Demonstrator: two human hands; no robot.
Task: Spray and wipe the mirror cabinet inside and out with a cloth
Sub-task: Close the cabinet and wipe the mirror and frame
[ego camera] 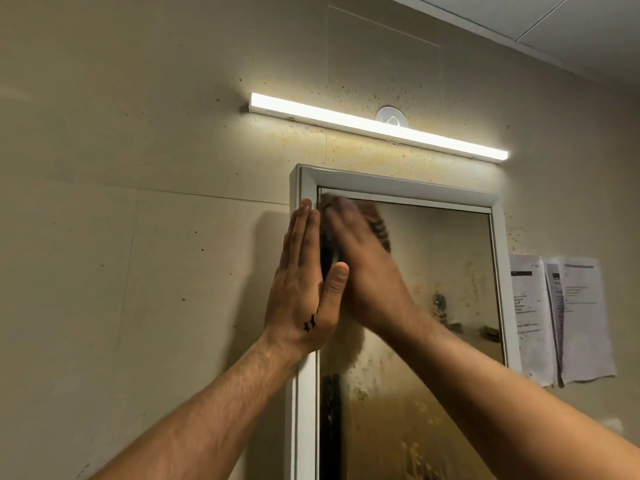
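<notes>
The white-framed mirror cabinet (398,187) hangs on the wall, its door closed. The mirror (440,271) is streaked and spotted with yellowish grime. My left hand (301,289) lies flat with straight fingers against the cabinet's left frame edge. My right hand (363,268), blurred, presses flat on the glass near the top left corner. A dark striped cloth (379,230) shows just past its fingers; how much of it is reflection I cannot tell. No spray bottle is in view.
A lit white light bar (377,128) runs across the wall just above the cabinet. Several printed paper sheets (561,317) are stuck to the wall right of the frame. The beige wall (138,237) around them is speckled with stains.
</notes>
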